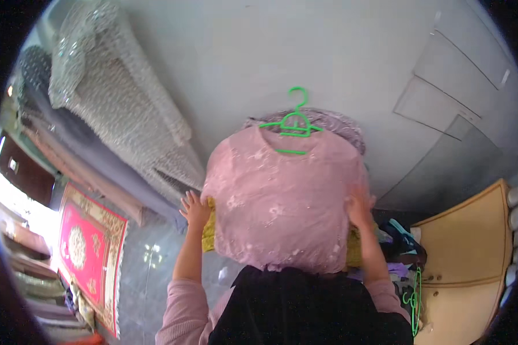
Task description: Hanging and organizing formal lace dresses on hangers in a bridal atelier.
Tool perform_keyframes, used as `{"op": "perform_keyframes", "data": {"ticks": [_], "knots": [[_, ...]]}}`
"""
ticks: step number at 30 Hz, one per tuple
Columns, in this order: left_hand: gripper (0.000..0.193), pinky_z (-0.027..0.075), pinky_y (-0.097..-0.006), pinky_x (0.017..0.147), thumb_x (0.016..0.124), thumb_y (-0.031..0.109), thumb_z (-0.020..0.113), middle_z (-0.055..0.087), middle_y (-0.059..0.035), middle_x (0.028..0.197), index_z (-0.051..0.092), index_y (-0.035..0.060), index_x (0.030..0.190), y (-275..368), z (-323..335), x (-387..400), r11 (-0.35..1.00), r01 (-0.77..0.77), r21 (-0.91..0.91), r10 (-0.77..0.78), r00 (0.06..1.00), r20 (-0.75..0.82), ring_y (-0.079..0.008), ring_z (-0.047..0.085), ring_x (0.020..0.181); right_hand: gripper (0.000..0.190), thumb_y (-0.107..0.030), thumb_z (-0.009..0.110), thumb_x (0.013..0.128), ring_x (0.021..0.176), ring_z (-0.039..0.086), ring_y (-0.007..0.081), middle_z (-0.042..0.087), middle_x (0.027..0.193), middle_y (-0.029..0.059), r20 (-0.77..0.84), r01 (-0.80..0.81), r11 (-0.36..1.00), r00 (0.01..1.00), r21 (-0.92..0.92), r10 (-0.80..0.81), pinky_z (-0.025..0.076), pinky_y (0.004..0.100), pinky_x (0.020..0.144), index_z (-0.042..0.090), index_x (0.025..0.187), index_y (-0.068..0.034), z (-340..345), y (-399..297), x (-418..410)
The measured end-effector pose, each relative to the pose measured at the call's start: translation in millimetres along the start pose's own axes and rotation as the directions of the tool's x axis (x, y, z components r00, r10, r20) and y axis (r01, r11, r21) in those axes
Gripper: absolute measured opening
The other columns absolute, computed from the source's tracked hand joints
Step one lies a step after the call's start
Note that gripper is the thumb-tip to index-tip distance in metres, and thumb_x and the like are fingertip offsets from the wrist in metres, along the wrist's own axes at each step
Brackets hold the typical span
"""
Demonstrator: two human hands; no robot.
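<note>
A pink embroidered blouse (280, 194) hangs in front of me on a green plastic hanger (298, 123), whose hook shows above the neckline. Beside the blouse's left edge is my left hand (197, 210), its fingers spread and its thumb side close to the fabric. My right hand (359, 205) is at the opposite edge and looks blurred; whether it grips the cloth is unclear. Behind the shoulders shows a patterned mauve garment (341, 118). Mustard-yellow fabric (208, 241) shows at both sides below the sleeves.
Beaded dresses (112, 77) hang along the left wall. A red patterned rug (90, 254) lies on the grey tiled floor (144, 267). At right stand a wooden cabinet (466, 237), piled clothes (399, 243) and green hangers (415, 302). Glass panes (453, 159) lean against the wall.
</note>
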State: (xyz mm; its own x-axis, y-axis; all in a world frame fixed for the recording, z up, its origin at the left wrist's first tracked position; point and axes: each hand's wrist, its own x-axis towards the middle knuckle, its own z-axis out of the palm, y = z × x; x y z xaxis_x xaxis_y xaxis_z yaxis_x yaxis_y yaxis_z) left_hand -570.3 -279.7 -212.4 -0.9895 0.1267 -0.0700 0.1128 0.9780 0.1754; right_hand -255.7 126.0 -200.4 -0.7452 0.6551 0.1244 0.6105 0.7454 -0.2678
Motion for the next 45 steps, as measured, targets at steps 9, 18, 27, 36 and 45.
{"op": "perform_keyframes", "data": {"ticks": [9, 18, 27, 36, 45], "knots": [[0.054, 0.021, -0.0457, 0.108, 0.091, 0.033, 0.044, 0.032, -0.0167, 0.143, 0.033, 0.0105, 0.139, 45, 7, -69, 0.749, -0.629, -0.207, 0.589, 0.776, -0.227, -0.0339, 0.029, 0.132, 0.052, -0.031, 0.043, 0.092, 0.135, 0.022, 0.0362, 0.024, 0.146, 0.0195, -0.291, 0.159, 0.974, 0.951, 0.163, -0.106, 0.010, 0.0582, 0.106, 0.033, 0.140, -0.012, 22, -70, -56], [0.060, 0.013, -0.0519, 0.109, 0.091, 0.031, 0.043, 0.025, -0.0187, 0.146, 0.026, 0.0034, 0.141, -40, 20, -39, 0.932, -0.138, -0.335, 0.017, 0.941, -0.339, -0.0351, 0.021, 0.135, 0.056, -0.020, 0.042, 0.094, 0.135, 0.021, 0.0375, 0.017, 0.148, 0.0212, -0.285, -0.598, 0.791, 0.742, 0.130, 0.607, 0.019, 0.0548, 0.104, 0.020, 0.143, -0.005, -8, -42, -87], [0.053, 0.020, -0.0488, 0.108, 0.087, 0.041, 0.047, 0.038, -0.0114, 0.140, 0.041, 0.0215, 0.136, 5, 50, -90, 0.619, -0.771, -0.149, 0.768, 0.634, -0.092, -0.0267, 0.033, 0.131, 0.053, -0.032, 0.052, 0.083, 0.134, 0.023, 0.0377, 0.030, 0.143, 0.0203, -0.034, 0.307, 0.951, 0.951, 0.022, -0.306, 0.013, 0.0656, 0.101, 0.043, 0.134, -0.021, 34, -115, -88], [0.057, 0.009, -0.0541, 0.108, 0.093, 0.035, 0.037, 0.022, -0.0127, 0.149, 0.025, 0.0102, 0.143, -98, 33, -49, 0.982, -0.079, -0.171, 0.030, 0.963, -0.269, -0.0301, 0.015, 0.139, 0.060, -0.032, 0.039, 0.094, 0.137, 0.016, 0.0374, 0.013, 0.150, 0.0161, -0.378, -0.522, 0.848, 0.770, 0.090, 0.514, 0.010, 0.0616, 0.104, 0.016, 0.145, -0.011, 31, -13, -107], [0.056, 0.019, -0.0565, 0.106, 0.088, 0.037, 0.045, 0.032, -0.0177, 0.142, 0.037, 0.0119, 0.137, 67, 37, -129, 0.558, -0.786, -0.266, 0.770, 0.610, -0.188, -0.0327, 0.028, 0.133, 0.053, -0.033, 0.048, 0.087, 0.127, 0.036, 0.0367, 0.039, 0.138, 0.0175, -0.040, 0.370, 0.928, 0.928, -0.043, -0.372, 0.024, 0.0613, 0.099, 0.039, 0.135, -0.010, 41, -210, -104]]}}
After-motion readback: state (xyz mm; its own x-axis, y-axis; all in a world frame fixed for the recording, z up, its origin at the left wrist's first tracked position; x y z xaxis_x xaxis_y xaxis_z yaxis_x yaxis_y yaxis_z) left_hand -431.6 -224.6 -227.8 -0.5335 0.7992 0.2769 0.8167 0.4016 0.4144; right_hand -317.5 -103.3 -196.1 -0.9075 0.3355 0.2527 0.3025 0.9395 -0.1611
